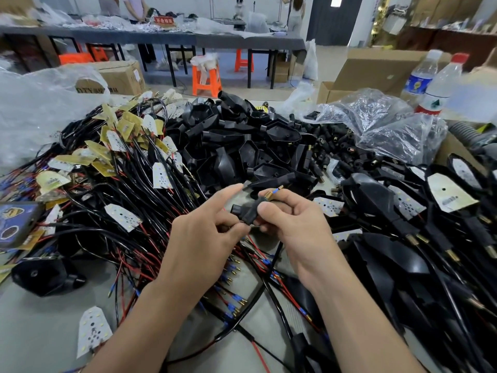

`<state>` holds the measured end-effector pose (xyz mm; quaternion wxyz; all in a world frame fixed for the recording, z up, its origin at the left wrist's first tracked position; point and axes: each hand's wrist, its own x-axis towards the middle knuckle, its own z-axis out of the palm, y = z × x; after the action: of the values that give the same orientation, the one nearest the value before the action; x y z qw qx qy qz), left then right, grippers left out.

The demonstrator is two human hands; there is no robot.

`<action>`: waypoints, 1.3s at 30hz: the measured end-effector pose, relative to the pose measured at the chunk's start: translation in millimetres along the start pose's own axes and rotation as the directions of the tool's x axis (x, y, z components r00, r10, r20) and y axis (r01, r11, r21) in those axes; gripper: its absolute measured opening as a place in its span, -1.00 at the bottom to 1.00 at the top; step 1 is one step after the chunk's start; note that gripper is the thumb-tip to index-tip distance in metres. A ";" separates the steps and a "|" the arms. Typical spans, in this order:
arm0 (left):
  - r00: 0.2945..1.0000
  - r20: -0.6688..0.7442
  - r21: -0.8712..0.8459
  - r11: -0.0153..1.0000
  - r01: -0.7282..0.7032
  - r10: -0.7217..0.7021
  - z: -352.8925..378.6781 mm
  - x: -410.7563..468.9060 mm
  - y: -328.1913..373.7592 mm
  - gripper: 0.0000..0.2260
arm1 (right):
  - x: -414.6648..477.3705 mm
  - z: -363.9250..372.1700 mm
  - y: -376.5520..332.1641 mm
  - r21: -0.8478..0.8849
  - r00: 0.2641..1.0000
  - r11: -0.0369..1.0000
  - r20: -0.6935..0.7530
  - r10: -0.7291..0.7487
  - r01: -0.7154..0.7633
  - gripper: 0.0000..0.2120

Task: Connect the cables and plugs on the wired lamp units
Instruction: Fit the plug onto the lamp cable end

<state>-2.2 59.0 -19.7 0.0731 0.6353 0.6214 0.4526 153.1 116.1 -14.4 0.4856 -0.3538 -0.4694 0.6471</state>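
My left hand (204, 232) and my right hand (293, 222) meet over the middle of the table. Between them is a small black plug (246, 210). My right hand pinches its body, and a brass threaded tip with a blue-sleeved pin (271, 193) sticks up past my thumb. My left hand's lower fingers pinch the wire under the plug, while its index finger points out straight. Red and black wires (258, 246) run down from the plug between my wrists.
A tangle of wired white LED boards (123, 216) fills the left. Black lamp housings (231, 146) are heaped at the centre back, loose plugs (338, 149) beside them. Assembled units (403, 211) lie on the right. Two bottles (433, 84) and plastic bags (384, 122) stand at back right.
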 end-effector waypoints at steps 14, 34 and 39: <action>0.994 -0.068 -0.119 0.990 0.077 -0.085 -3.5 1.6 4.6 -0.75 | -2.7 -3.1 -13.2 0.122 0.995 0.992 -0.099 0.020 -0.007 -0.61; 0.960 -0.032 -0.542 0.812 0.219 -0.280 -9.4 9.5 4.0 -0.71 | -0.1 1.8 -4.0 0.083 0.951 0.995 -0.309 -0.019 0.047 -0.67; 0.988 -0.009 -0.090 0.984 0.155 -0.157 -6.9 3.6 9.8 -0.83 | -2.3 3.9 -3.7 0.148 0.960 0.987 -0.278 -0.011 0.054 -0.67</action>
<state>-0.4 56.7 -7.5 0.1316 0.5772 0.6491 0.4777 151.3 113.2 -9.6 0.5829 -0.3943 -0.3512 0.6176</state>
